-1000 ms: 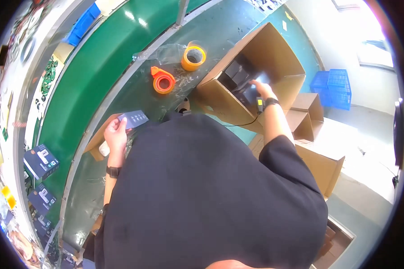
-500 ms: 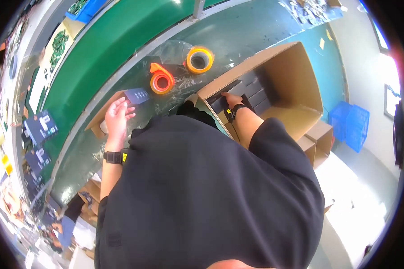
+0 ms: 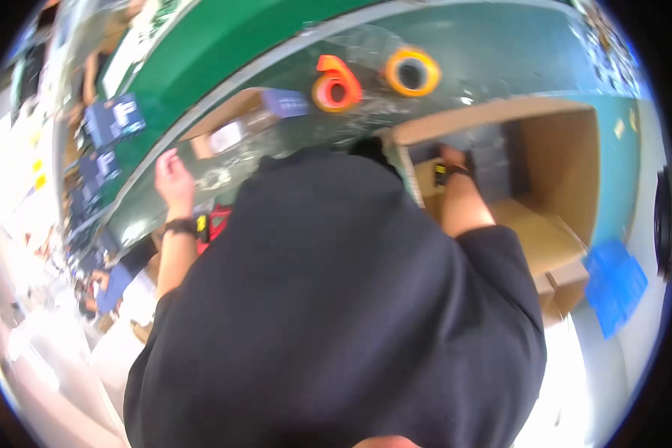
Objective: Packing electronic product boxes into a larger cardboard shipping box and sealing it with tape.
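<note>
My left hand is raised over the near edge of the green conveyor, its fingers loosely bent with nothing in them. A small open box, brown inside and blue-grey on its end, lies beyond it with a whitish item inside. My right hand reaches into a large open cardboard carton on the right. Dark flat boxes line the inside of that carton, beside the hand. Blur and shadow hide the right fingers, so I cannot tell whether they grip anything.
An orange tape dispenser and a roll of yellow tape lie on the table beyond. Dark printed boxes stand along the green belt at left. A blue crate is at right, near smaller cartons.
The view has turned, shifting the table items rightward. My left hand has moved away from the small box, its fingers less spread. My right hand remains in the carton.
</note>
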The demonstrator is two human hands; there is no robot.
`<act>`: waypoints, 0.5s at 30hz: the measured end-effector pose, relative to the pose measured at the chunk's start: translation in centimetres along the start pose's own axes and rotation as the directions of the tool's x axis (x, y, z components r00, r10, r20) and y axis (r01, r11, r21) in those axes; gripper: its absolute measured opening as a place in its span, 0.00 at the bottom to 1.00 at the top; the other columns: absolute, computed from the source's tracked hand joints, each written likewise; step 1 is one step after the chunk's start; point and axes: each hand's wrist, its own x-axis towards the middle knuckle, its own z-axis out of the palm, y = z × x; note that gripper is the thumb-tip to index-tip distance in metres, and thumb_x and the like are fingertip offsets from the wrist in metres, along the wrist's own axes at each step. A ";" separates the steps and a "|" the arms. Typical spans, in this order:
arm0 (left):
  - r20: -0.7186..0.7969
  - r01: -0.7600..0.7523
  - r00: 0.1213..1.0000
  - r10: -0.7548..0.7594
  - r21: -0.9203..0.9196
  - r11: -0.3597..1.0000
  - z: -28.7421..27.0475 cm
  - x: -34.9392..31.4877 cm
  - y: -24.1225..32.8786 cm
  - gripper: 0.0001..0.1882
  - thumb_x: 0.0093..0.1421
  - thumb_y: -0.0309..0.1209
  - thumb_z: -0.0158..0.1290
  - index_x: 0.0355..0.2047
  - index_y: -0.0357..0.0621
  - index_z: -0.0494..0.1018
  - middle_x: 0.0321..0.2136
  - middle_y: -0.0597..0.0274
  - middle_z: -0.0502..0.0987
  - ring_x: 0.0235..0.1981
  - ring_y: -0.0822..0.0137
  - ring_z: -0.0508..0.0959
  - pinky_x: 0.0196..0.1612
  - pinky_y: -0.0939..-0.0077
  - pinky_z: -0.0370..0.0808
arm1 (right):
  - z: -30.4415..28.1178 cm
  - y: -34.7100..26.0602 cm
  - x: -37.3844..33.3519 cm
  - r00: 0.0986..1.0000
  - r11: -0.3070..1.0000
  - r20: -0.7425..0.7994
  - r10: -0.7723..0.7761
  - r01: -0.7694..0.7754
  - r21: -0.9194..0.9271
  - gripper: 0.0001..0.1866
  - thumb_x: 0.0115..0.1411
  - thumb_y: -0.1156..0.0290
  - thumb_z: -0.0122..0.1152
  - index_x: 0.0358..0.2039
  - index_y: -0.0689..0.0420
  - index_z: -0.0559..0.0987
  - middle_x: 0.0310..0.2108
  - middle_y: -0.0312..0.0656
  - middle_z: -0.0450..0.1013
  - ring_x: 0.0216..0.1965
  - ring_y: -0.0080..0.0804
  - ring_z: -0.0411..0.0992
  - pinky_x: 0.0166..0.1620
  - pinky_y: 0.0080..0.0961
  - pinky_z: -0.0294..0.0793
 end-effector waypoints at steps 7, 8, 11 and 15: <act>0.407 0.400 0.865 -0.294 -0.205 0.893 7.0 -2.2 -12.3 0.16 0.73 0.34 0.53 0.57 0.45 0.79 0.43 0.60 0.82 0.44 0.68 0.81 0.38 0.70 0.81 | -14.7 7.5 -8.5 0.886 0.896 -0.199 0.418 -0.438 -0.072 0.31 0.65 0.45 0.56 0.53 0.60 0.84 0.58 0.66 0.75 0.62 0.63 0.73 0.63 0.48 0.73; 0.477 0.576 0.771 -0.422 -0.241 0.781 4.1 -2.2 -10.0 0.20 0.73 0.38 0.55 0.62 0.47 0.76 0.48 0.62 0.82 0.48 0.67 0.81 0.42 0.68 0.81 | -19.1 0.4 -10.0 0.763 0.856 -0.392 0.514 -0.483 0.183 0.31 0.65 0.44 0.58 0.51 0.60 0.84 0.51 0.73 0.76 0.59 0.66 0.74 0.62 0.48 0.74; 0.697 0.727 0.648 -0.306 -0.446 0.522 4.4 -1.8 -7.2 0.23 0.73 0.41 0.56 0.65 0.47 0.73 0.51 0.65 0.81 0.48 0.68 0.81 0.45 0.68 0.80 | -28.0 -3.9 -19.1 0.364 0.980 -0.910 0.199 -0.056 0.192 0.18 0.65 0.59 0.67 0.46 0.61 0.84 0.45 0.54 0.78 0.41 0.50 0.77 0.46 0.46 0.80; 0.734 0.756 0.638 -0.234 -0.537 0.375 6.6 -2.2 -8.2 0.28 0.72 0.45 0.58 0.67 0.49 0.71 0.52 0.68 0.80 0.48 0.71 0.80 0.45 0.70 0.78 | -36.0 -19.6 -28.4 -0.028 0.967 -0.998 0.051 0.252 0.043 0.07 0.65 0.73 0.64 0.40 0.62 0.85 0.40 0.45 0.77 0.35 0.35 0.76 0.39 0.29 0.78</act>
